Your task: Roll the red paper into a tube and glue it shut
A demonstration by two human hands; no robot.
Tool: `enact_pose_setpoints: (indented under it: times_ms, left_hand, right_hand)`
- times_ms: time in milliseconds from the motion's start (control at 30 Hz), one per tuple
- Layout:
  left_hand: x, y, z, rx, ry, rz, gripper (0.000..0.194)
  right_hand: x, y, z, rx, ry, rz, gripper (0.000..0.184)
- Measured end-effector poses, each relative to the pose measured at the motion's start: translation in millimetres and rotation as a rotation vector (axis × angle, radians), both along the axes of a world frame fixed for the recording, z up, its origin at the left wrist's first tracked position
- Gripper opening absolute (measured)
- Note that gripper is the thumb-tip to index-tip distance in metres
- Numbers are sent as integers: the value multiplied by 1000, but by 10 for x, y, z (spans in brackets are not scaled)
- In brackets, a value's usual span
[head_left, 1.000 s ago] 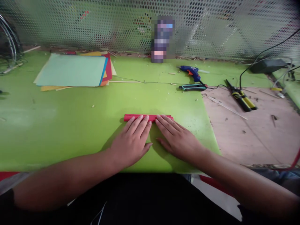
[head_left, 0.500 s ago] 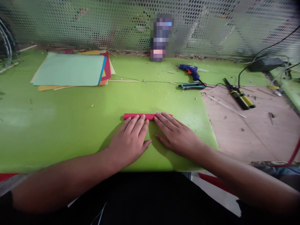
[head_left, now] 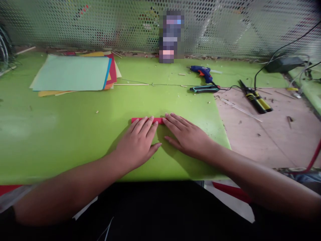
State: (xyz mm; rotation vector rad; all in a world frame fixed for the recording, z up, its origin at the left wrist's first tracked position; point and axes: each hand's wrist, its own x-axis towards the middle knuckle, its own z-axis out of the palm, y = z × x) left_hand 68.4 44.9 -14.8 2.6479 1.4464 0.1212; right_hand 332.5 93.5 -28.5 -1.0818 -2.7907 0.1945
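Observation:
A thin red paper roll (head_left: pixel 158 120) lies crosswise on the green tabletop (head_left: pixel 82 144). My left hand (head_left: pixel 139 140) rests flat on it, fingertips over its left and middle part, thumb out to the side. With fingers stretched, my right hand (head_left: pixel 184 134) covers the roll's right part, so that end is hidden. Neither hand is wrapped round the roll; both palms face down. The two thumbs point toward each other with a small gap between them.
A stack of coloured paper sheets (head_left: pixel 72 73) lies at the back left. Toward the right are a blue glue gun (head_left: pixel 204 73), a utility knife (head_left: pixel 204 89), yellow-black pliers (head_left: pixel 255 98) and a black adapter (head_left: pixel 284 65). A perforated metal panel (head_left: pixel 120 23) stands behind.
The hands and red roll sit slightly higher in the picture, but the whole view has shifted a little as well. Slightly more of the roll's right part is covered by my right hand.

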Motion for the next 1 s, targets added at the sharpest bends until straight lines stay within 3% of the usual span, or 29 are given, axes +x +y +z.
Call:
enact_pose_setpoints:
  times_ms: [333,533,667,833,1000]
  left_hand:
    - [-52,147,-27,-2,-65,20,78]
    - [-109,290,-89,5,-81,1,76]
    - [-131,334,-43,10,-89,7,74]
    - [-216,382,172,-30,-168,26,58]
    - [-297,503,499,-303,-345,80,39]
  right_hand:
    - [-77,268,104,49,-45,27,52]
    - [-117,494,29,30,17,11,44]
    - [-110,633,33,-15,106,27,40]
    - [-114,657,413,-186,178,2,43]
    - [-113,625,956,-372,338,16,43]
